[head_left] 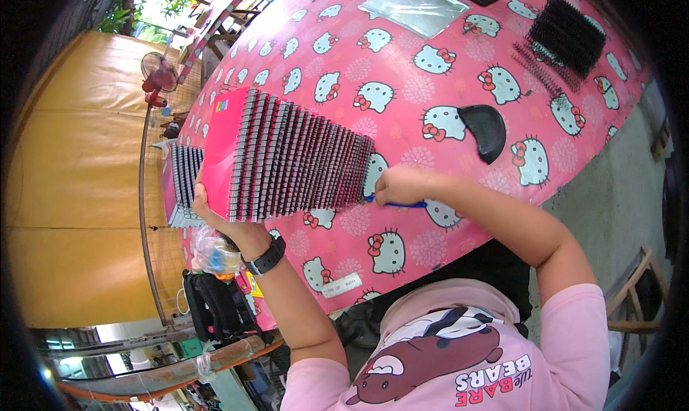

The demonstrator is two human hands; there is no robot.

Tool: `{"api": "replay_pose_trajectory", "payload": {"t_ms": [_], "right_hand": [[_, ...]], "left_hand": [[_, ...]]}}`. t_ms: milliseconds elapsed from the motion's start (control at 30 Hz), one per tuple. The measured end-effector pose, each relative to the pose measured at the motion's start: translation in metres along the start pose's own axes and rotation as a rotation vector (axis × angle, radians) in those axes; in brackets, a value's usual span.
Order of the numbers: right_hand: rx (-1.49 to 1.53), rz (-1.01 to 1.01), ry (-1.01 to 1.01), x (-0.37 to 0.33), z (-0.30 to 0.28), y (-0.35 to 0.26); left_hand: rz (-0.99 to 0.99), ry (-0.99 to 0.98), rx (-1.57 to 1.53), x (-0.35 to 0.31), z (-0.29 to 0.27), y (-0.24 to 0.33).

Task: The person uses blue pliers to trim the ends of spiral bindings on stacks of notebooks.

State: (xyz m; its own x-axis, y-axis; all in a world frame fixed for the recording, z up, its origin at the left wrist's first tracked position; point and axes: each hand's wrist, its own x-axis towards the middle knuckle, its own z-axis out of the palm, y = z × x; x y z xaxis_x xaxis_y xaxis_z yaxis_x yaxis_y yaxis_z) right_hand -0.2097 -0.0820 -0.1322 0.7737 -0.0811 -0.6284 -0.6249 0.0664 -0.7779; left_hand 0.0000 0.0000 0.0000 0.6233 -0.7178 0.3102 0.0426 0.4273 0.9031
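Note:
A fanned stack of spiral notebooks [219, 156] with pink covers and dark coils lies on the table's left part. At its near left corner my left hand [209, 204] grips the edge, partly hidden by the notebooks, with a dark watch [265, 256] on the wrist. My right hand [402, 186] is closed around a slim blue-handled tool [405, 205], whose exact kind I cannot make out. The tool's tip is by the coil ends at the right end of the stack.
A pink patterned cloth [416, 239] covers the table. A second pile of coiled notebooks [188, 174] stands to the left. Loose black coils [567, 36], a black curved piece [484, 133] and a clear plastic sheet [416, 7] lie on the cloth. A black backpack [219, 307] is at lower left.

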Motion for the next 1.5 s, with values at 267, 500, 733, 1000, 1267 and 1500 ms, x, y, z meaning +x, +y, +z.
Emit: {"api": "replay_pose_trajectory", "payload": {"t_ms": [267, 500, 733, 1000, 1267, 1500], "right_hand": [[-0.894, -0.509, 0.944, 0.006, 0.052, 0.031], [-0.843, -0.537, 0.825, 0.012, 0.041, 0.018], [-0.051, 0.048, -0.005, 0.022, -0.025, -0.013], [-0.848, -0.331, 0.933, -0.042, 0.036, 0.046], [-0.871, -0.496, 1.241, -0.083, 0.047, 0.117], [-0.756, -0.361, 1.334, -0.087, 0.054, 0.119]], "left_hand": [[0.017, 0.034, 0.046, -0.002, -0.012, 0.006], [0.018, 0.047, 0.08, -0.001, -0.011, 0.005], [0.062, 0.028, 0.02, 0.0, 0.003, 0.005], [0.068, 0.306, -0.131, -0.022, -0.023, -0.024], [-0.092, 0.089, 0.454, -0.083, -0.105, -0.177], [0.038, 0.014, 0.976, -0.084, -0.066, -0.145]]}}
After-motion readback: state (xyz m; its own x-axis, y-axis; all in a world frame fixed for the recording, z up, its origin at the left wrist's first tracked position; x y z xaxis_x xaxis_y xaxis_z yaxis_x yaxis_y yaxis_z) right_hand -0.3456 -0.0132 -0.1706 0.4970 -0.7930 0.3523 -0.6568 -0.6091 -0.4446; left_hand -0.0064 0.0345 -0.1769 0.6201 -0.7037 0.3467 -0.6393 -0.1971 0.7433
